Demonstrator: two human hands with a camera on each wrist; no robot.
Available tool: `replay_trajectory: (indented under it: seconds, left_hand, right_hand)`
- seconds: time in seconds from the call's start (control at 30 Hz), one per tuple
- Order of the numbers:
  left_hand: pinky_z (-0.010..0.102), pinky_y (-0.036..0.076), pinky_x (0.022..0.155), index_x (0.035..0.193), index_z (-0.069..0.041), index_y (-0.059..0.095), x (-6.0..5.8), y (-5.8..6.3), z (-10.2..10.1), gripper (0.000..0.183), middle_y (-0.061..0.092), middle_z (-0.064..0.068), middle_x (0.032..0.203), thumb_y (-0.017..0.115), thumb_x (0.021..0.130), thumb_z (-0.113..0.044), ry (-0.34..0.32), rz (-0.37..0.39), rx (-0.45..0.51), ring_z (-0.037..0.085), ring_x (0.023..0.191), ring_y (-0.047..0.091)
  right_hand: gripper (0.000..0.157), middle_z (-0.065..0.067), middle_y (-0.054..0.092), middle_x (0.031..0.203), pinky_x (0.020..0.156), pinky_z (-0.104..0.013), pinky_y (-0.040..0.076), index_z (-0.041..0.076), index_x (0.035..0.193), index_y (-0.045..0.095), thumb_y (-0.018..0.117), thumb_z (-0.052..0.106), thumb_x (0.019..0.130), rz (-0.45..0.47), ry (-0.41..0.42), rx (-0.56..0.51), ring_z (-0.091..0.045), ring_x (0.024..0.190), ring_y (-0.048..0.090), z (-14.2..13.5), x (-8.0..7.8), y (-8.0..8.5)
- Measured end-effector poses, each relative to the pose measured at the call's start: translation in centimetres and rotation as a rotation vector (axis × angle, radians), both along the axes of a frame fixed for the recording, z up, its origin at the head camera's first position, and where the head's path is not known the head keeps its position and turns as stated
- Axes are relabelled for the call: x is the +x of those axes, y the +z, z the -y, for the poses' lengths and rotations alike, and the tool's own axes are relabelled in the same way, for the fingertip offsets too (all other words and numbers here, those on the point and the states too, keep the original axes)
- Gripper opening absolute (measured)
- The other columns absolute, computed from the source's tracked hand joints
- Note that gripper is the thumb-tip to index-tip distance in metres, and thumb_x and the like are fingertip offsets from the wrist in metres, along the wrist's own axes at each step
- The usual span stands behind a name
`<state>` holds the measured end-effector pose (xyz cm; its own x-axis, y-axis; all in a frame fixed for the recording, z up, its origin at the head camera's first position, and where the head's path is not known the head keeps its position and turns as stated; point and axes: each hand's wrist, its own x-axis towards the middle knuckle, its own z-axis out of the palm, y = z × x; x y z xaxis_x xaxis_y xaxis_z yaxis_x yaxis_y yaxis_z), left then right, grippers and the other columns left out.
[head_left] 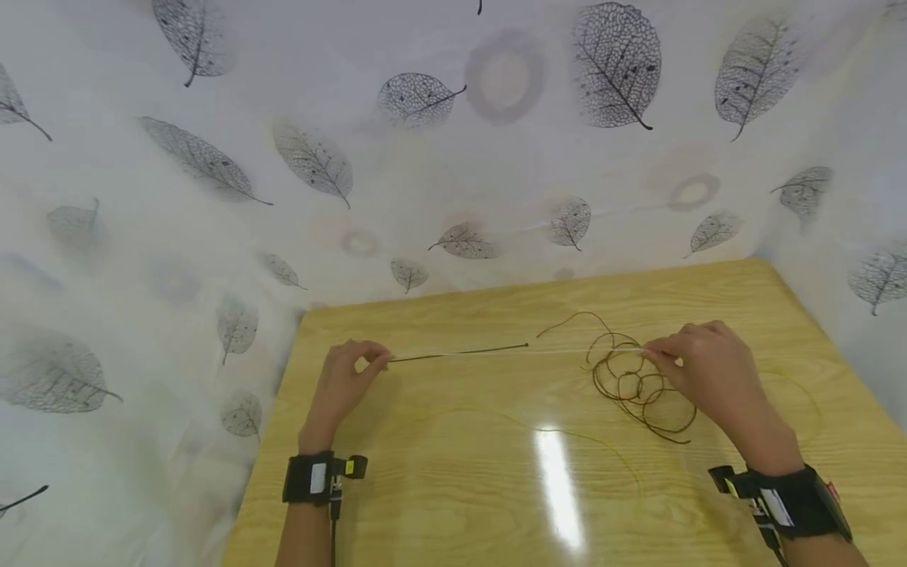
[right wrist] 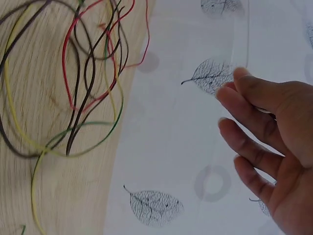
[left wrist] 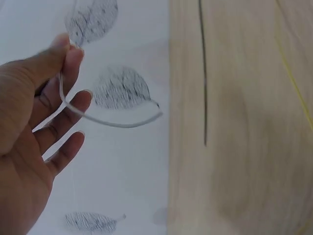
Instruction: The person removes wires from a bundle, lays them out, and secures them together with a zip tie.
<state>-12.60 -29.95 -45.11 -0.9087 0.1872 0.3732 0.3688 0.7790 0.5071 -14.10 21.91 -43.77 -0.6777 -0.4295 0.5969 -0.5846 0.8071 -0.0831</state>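
Observation:
A thin white wire (head_left: 560, 351) runs nearly straight between the two hands. My left hand (head_left: 347, 382) pinches it near one end between thumb and forefinger; in the left wrist view a short curved tail of the wire (left wrist: 122, 126) hangs past the fingers. At the other side my right hand (head_left: 708, 366) pinches the wire between thumb and forefinger, its other fingers loosely bent. Behind the white wire in the head view, a straight black wire (head_left: 489, 349) lies on the table.
A tangle of red, black, green and yellow wires (right wrist: 73, 117) lies on the wooden table (head_left: 439, 472), partly behind the right hand in the head view. A loose yellow wire (head_left: 588, 437) curves nearer the front. Leaf-patterned covering (head_left: 425, 173) rises behind the table.

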Motion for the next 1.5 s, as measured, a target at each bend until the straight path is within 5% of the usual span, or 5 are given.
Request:
replay_trajectory:
  seconds: [0.27,0.47,0.83,1.1,1.5]
  left_hand:
    - [0.044,0.05,0.069,0.091,-0.014,0.074,3.5,-2.3,4.0,0.009,0.072,-0.003,0.079,0.072,0.089,-0.023,0.075,0.138,-0.019,0.014,0.075,0.062]
    - [0.045,0.051,0.075,0.09,-0.015,0.075,5.6,-4.0,6.2,0.009,0.074,-0.002,0.083,0.074,0.088,-0.023,0.143,0.217,-0.026,0.016,0.079,0.064]
    - [0.038,0.052,0.069,0.092,-0.012,0.076,7.6,-5.9,7.4,0.005,0.075,0.0,0.087,0.073,0.088,-0.012,0.17,0.3,-0.01,0.016,0.077,0.064]
    - [0.037,0.053,0.071,0.091,-0.018,0.076,7.5,-6.5,6.5,0.007,0.073,-0.006,0.087,0.074,0.088,-0.024,0.206,0.36,-0.005,0.012,0.077,0.064]
    - [0.035,0.048,0.069,0.087,-0.023,0.074,7.6,-6.6,5.8,0.006,0.069,-0.01,0.083,0.074,0.087,-0.029,0.199,0.389,-0.021,0.013,0.075,0.059]
  right_hand:
    - [0.016,0.008,0.057,0.045,0.037,-0.03,0.037,0.011,0.09,0.081,0.08,0.019,0.077,0.306,-0.001,0.024,-0.006,0.034,0.035,1.3,2.1,-1.1]
    - [0.014,0.009,0.071,0.066,0.039,-0.022,0.033,0.012,0.099,0.076,0.074,0.013,0.085,0.521,0.022,0.016,-0.002,0.04,0.042,1.5,3.6,-2.2]
    - [0.008,0.012,0.066,0.064,0.042,-0.023,0.037,0.019,0.088,0.075,0.078,0.017,0.081,0.59,-0.003,0.041,-0.002,0.047,0.045,2.1,4.5,-3.9]
    - [0.007,0.006,0.073,0.076,0.056,-0.032,0.056,0.018,0.086,0.078,0.079,0.018,0.079,0.618,0.02,0.06,-0.011,0.064,0.067,3.2,5.0,-5.5]
    - [0.008,0.003,0.075,0.081,0.064,-0.034,0.059,0.016,0.085,0.078,0.08,0.014,0.077,0.566,0.095,0.06,-0.015,0.072,0.069,4.6,6.2,-5.9]
